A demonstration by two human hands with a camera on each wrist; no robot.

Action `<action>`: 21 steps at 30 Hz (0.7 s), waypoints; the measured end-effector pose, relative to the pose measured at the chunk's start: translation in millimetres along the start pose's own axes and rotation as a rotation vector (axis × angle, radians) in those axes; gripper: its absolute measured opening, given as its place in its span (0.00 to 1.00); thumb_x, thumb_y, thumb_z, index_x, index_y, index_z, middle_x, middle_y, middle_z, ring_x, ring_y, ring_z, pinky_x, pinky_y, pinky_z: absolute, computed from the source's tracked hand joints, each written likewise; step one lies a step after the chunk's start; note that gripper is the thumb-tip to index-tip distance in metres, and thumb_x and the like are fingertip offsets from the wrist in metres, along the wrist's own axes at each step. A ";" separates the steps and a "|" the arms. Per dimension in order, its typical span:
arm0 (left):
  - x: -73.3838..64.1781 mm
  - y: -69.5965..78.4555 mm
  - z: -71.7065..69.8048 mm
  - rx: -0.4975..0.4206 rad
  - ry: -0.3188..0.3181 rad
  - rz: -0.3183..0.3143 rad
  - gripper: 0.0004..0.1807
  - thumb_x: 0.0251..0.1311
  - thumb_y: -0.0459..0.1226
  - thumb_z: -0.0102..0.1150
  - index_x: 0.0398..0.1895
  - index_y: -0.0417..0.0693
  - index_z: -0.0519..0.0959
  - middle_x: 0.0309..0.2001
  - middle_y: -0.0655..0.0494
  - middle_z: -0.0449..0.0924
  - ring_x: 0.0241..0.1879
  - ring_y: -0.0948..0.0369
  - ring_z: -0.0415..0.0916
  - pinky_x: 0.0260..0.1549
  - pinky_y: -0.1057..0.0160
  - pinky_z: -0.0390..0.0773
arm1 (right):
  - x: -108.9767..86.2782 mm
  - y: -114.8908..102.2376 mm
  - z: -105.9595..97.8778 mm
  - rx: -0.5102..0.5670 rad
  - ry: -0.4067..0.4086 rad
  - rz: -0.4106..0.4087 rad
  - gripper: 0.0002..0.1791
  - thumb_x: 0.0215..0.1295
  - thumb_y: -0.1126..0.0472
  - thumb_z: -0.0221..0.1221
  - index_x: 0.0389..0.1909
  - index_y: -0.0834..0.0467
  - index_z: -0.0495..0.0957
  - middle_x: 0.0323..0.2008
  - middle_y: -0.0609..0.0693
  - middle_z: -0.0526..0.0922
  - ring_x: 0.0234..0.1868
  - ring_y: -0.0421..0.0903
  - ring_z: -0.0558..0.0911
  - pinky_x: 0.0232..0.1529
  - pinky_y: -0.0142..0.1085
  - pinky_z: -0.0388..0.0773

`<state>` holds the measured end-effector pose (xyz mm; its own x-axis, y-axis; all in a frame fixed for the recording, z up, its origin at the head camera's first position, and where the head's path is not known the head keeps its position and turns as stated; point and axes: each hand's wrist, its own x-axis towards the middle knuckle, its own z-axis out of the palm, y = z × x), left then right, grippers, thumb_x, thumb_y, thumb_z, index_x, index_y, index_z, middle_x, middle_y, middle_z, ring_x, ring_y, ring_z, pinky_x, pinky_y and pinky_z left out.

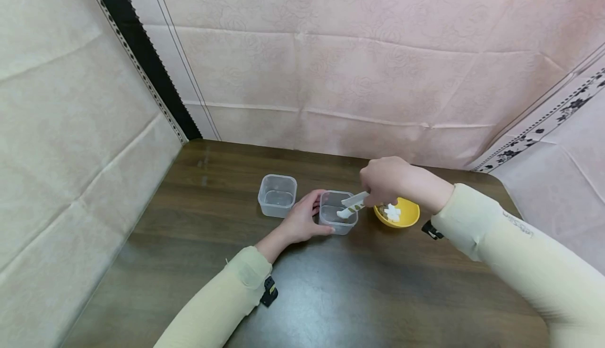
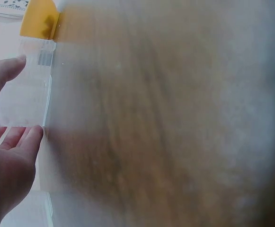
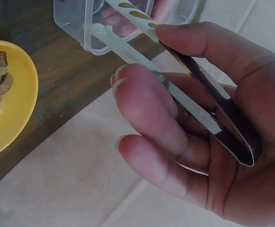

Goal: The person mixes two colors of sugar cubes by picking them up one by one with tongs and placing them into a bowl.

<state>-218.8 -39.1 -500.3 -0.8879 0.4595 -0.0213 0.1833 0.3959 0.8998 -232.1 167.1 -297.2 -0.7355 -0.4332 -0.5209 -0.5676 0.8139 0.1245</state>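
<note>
My left hand holds a clear square plastic container, thumb along its near side and fingers at its left side. The left wrist view shows the left hand at that container's wall. In my right hand is a pair of tongs with pale, leaf-patterned arms, their tips over the container. The right wrist view shows the tongs' two arms apart between thumb and fingers; no piece is seen between them. A yellow bowl beside the right hand holds brown cubes and white pieces.
A second clear square container stands just left of the left hand. All stand toward the back of a dark wooden table. Pale patterned cloth hangs behind the table's far edge and at both sides.
</note>
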 end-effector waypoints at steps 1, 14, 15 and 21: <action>0.1 -0.3 0.1 -0.001 0.001 0.000 0.50 0.55 0.37 0.84 0.79 0.50 0.64 0.76 0.48 0.68 0.74 0.54 0.71 0.72 0.59 0.73 | 2.5 -1.5 0.0 -0.014 -0.011 0.004 0.15 0.66 0.53 0.66 0.19 0.48 0.83 0.14 0.41 0.81 0.18 0.41 0.81 0.20 0.35 0.73; -0.5 -2.0 -0.7 -0.001 -0.003 0.012 0.51 0.54 0.37 0.84 0.79 0.50 0.64 0.76 0.48 0.68 0.73 0.54 0.72 0.72 0.59 0.74 | 23.9 -18.3 5.1 -0.102 -0.020 0.018 0.13 0.66 0.51 0.68 0.25 0.52 0.83 0.11 0.42 0.80 0.15 0.40 0.82 0.20 0.37 0.79; -0.5 -2.0 -0.9 -0.001 -0.003 0.013 0.51 0.55 0.37 0.84 0.79 0.50 0.64 0.76 0.48 0.68 0.73 0.54 0.72 0.72 0.59 0.74 | 25.4 -19.2 5.4 -0.111 -0.021 0.021 0.13 0.66 0.51 0.68 0.25 0.53 0.83 0.11 0.42 0.80 0.15 0.40 0.82 0.20 0.37 0.79; -1.1 -1.3 -1.7 0.000 -0.007 0.010 0.50 0.55 0.37 0.84 0.79 0.50 0.64 0.76 0.48 0.67 0.73 0.53 0.72 0.71 0.58 0.74 | 32.4 -23.5 5.5 -0.150 -0.055 0.037 0.15 0.66 0.49 0.69 0.25 0.53 0.82 0.09 0.42 0.79 0.14 0.40 0.82 0.20 0.38 0.80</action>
<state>-218.8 -41.5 -500.7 -0.8831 0.4690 -0.0151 0.1924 0.3912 0.9000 -240.5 136.1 -321.6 -0.7376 -0.3791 -0.5588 -0.5926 0.7602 0.2665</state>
